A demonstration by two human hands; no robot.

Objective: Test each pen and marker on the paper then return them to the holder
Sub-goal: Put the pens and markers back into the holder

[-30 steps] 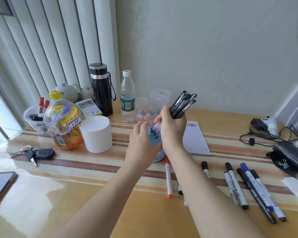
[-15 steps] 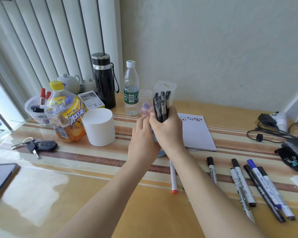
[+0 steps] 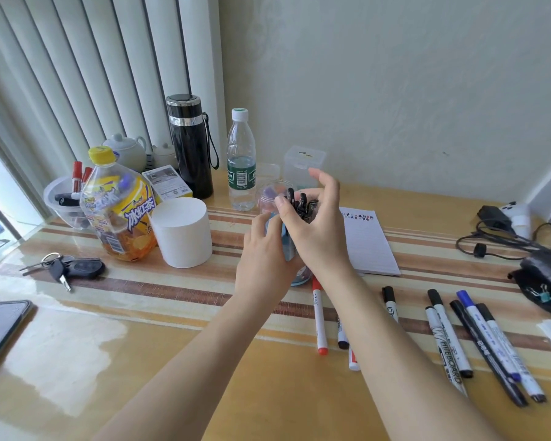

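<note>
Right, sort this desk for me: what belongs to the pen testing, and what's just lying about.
Job in hand:
black pens, standing in the holder
notepad
loose markers

Lying about:
keys
iced tea bottle
black flask
water bottle
white cylinder
cables

"WHITEBOARD" runs along the barrel of the white marker (image 3: pixel 444 345) lying at four o'clock on the surface (image 3: pixel 172 377). The yellow bottle (image 3: pixel 118 211) at ten o'clock bears "冰红茶" on its label.
</note>
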